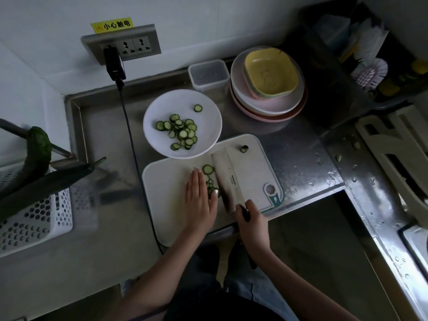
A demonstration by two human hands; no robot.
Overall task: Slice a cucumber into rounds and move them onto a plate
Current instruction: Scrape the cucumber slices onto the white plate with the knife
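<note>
Right hand [251, 216] grips cleaver [228, 179] handle, lower centre; blade flat on cutting board [166, 181]. Left hand [200, 195], fingers straight, rests just left of loose cucumber rounds [209, 179], pressing them toward blade. Plate [203, 117] with slices lies directly above, nearer the left hand

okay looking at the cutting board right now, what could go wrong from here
The left hand lies flat with its fingers straight beside the cleaver, so a slip could nick a fingertip. The cucumber rounds sit loose between hand and blade and may scatter when lifted. The plate overlaps the cutting board and could get bumped.
</note>
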